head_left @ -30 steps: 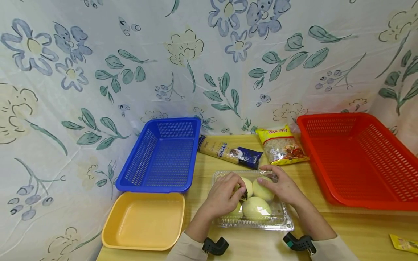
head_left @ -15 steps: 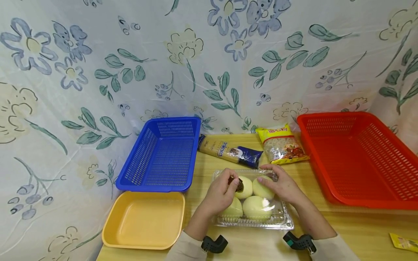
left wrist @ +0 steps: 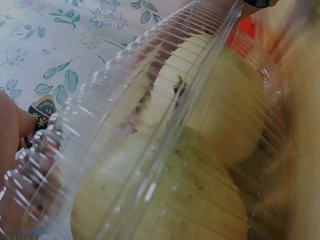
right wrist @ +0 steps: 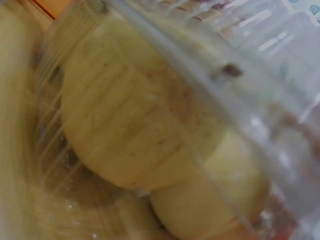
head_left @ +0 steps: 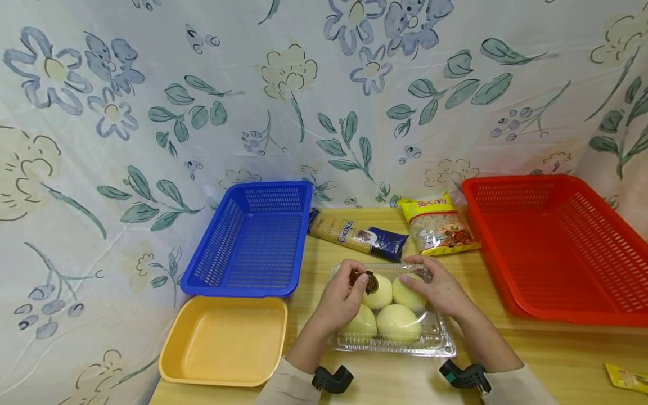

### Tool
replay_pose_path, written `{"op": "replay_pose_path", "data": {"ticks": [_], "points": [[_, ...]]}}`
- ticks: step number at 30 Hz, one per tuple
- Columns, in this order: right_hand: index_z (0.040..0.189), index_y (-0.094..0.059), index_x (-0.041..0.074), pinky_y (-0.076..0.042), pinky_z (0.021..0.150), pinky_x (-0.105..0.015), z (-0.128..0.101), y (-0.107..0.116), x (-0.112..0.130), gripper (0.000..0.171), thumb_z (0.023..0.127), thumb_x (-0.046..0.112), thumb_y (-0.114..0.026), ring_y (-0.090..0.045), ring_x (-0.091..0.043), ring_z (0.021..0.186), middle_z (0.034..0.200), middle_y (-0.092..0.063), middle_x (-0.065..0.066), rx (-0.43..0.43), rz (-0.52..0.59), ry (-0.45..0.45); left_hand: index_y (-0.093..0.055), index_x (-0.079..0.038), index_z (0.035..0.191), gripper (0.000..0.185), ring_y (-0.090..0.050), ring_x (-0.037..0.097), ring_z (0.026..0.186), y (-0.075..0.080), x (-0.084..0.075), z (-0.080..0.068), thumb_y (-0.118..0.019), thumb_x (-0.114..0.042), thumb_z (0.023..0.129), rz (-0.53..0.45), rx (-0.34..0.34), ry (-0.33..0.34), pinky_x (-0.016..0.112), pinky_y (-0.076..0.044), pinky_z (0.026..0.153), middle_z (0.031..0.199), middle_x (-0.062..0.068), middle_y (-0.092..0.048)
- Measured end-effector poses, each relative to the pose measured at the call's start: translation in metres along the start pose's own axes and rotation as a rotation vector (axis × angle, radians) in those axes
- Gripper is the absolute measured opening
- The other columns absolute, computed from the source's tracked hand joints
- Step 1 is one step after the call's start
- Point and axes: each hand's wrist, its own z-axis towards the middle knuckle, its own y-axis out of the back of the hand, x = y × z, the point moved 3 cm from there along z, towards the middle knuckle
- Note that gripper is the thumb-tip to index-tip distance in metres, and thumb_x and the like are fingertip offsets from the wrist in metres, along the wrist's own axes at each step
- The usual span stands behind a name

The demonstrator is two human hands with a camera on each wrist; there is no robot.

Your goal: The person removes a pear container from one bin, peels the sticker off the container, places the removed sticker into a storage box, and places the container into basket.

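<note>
A clear plastic fruit box (head_left: 437, 337) lies on the table with its lid down. Several pale yellow round fruits (head_left: 399, 322) show through it, large and close in the left wrist view. My left hand (head_left: 338, 301) is above the lid's left side, pinching a small dark label with gold print (head_left: 372, 283) between thumb and fingers. That label (left wrist: 42, 111) also appears at the left of the left wrist view. With its thumb on the lid and its fingers over the back edge, my right hand (head_left: 442, 287) holds the box's far right corner. The right wrist view is blurred.
Behind the box lie a pasta packet (head_left: 354, 235) and a yellow-topped clear bag (head_left: 437, 225). A blue basket (head_left: 245, 239) and a yellow tray (head_left: 223, 340) stand left, a red basket (head_left: 562, 247) right. A small yellow packet (head_left: 628, 377) lies near the right edge.
My left hand has drawn back slightly left from the middle of the lid, bringing the dark label into clearer view. My right hand stays on the box corner.
</note>
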Motion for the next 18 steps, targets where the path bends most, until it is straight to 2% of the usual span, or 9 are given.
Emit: {"op": "replay_pose_path", "data": {"ticks": [3,8,12,18], "points": [[0.145,-0.05,0.016,-0.036,0.11,-0.073,-0.001,0.0,-0.001,0.064,0.094,0.048,-0.07,-0.041,-0.055,0.14,0.161,-0.034,-0.024,0.01,0.005,-0.011,-0.048,-0.011,0.124,0.018,-0.053,0.01,0.085,-0.001,0.0,0.0,-0.046,-0.021,0.109,-0.026,-0.018,0.01,0.023,-0.047,0.072,0.097,0.006,-0.06],[0.146,-0.048,0.017,-0.038,0.108,-0.073,-0.001,-0.001,-0.001,0.066,0.094,0.049,-0.07,-0.041,-0.054,0.14,0.162,-0.032,-0.023,0.023,0.012,-0.026,-0.05,-0.011,0.126,0.02,-0.049,0.011,0.082,0.001,-0.002,-0.001,-0.051,-0.015,0.107,-0.039,-0.096,-0.003,0.022,-0.044,0.067,0.101,0.008,-0.059],[0.146,-0.049,0.016,-0.038,0.108,-0.073,-0.001,0.0,-0.001,0.064,0.094,0.048,-0.07,-0.042,-0.055,0.139,0.162,-0.033,-0.024,0.015,0.01,-0.003,-0.053,-0.01,0.126,0.021,-0.051,0.01,0.082,0.005,-0.006,0.0,-0.056,-0.012,0.105,-0.045,-0.158,-0.005,0.021,-0.046,0.069,0.1,0.007,-0.062],[0.145,-0.05,0.015,-0.038,0.108,-0.072,0.0,0.001,-0.001,0.063,0.094,0.047,-0.07,-0.043,-0.055,0.139,0.16,-0.034,-0.024,0.011,0.012,0.009,-0.054,-0.006,0.12,0.022,-0.058,0.008,0.079,0.01,-0.012,-0.003,-0.062,-0.006,0.1,-0.14,-0.204,-0.004,0.02,-0.05,0.069,0.101,0.012,-0.067]]}}
